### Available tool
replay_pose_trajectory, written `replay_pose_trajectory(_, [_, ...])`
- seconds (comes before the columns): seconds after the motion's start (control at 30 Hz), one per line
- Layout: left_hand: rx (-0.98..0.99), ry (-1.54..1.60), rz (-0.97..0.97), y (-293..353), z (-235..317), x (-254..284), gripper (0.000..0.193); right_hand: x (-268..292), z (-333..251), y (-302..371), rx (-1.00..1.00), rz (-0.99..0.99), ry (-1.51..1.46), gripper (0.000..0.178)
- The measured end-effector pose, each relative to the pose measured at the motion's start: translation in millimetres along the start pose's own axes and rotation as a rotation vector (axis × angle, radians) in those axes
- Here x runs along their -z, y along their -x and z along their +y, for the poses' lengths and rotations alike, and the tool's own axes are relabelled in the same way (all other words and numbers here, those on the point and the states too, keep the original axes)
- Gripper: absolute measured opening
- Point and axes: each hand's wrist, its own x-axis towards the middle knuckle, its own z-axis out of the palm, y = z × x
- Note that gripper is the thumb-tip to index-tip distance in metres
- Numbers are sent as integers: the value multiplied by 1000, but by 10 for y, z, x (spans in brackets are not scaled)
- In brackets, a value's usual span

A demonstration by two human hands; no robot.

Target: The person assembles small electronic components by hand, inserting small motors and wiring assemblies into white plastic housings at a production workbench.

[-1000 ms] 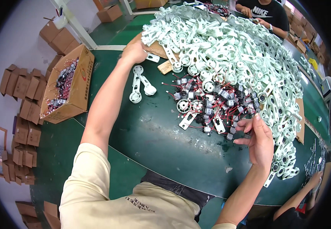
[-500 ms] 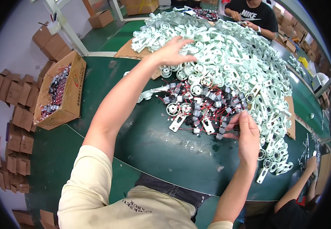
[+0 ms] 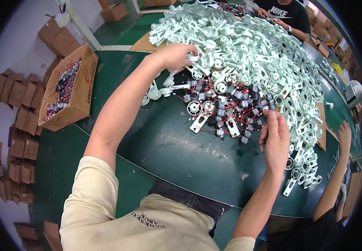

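Head view looking down at a dark green counter [image 3: 156, 142] with a huge heap of pale green plastic brackets [image 3: 247, 46] on it, and in front of that a tangle of small motors [image 3: 231, 108] with thin red and black wires. Left hand [image 3: 174, 54] is stretched out to the near edge of the heap, fingers curled down over a bracket, though I can't tell if it's actually gripping or just resting on it. Right hand [image 3: 275, 136] is at the right edge of the motor tangle, fingertips pinched together on something small, probably a motor or its wire, too tiny to say which. Brackets look light and stiff, easy to grab by the flat arm. I'd guess the motors are heavier for their size, and those wires look snaggy and fragile, so best held by the body. Cardboard box [image 3: 70, 90] of similar parts sits off to the left.
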Motion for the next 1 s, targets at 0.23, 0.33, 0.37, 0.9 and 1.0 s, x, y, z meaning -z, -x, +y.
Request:
replay_pose_trajectory(0.23, [188, -4, -7, 655, 310, 250, 28, 2, 38, -8, 29, 49, -10, 21])
replay_pose_trajectory(0.33, [260, -165, -257, 895, 299, 81, 33, -43, 40, 15, 51, 41, -33, 21])
replay_pose_trajectory(0.37, [280, -134, -363, 890, 278, 9, 34, -63, 43, 24, 50, 38, -34, 21])
replay_pose_trajectory(0.9, [-110, 1617, 2, 1089, 1320, -311, 64, -515, 5, 300, 211, -97, -295, 6])
replay_pose_trajectory(1.0, [-2, 1536, -128, 1069, 1376, -479, 53, -547, 25, 319, 292, -54, -244, 8])
